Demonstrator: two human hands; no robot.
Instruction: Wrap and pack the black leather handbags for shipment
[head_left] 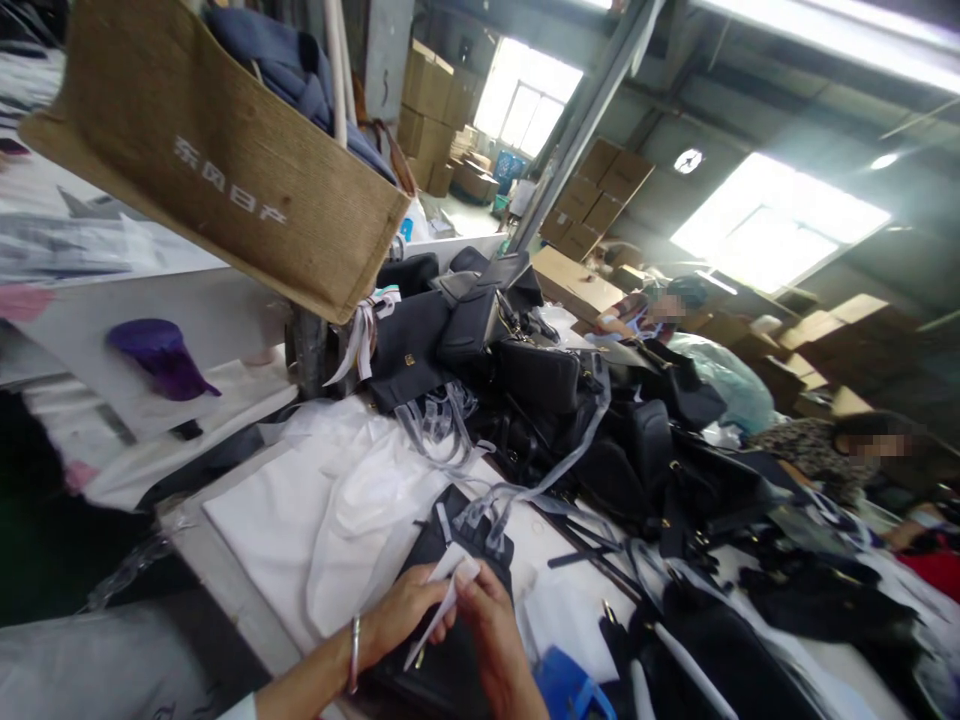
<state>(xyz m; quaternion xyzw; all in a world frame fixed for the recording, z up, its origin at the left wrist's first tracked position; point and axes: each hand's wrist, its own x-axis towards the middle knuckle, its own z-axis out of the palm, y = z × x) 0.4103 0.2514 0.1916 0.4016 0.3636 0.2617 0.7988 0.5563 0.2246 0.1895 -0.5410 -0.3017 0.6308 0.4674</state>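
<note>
Low in the head view, my left hand and my right hand are close together, fingers closed on a thin white strip that looks like paper or soft wrapping. Its lower end hangs down past my left fingers. Beneath both hands lies a black handbag, partly hidden by my forearms. Clear plastic wraps its straps, and a small gold-coloured piece of hardware shows just under the strip. White wrapping sheets are spread left of the bag.
Black handbags are heaped across the table behind and to the right. A brown burlap tote hangs at upper left, above a purple cap. Something blue and plastic lies right of my right wrist. Two people are farther back.
</note>
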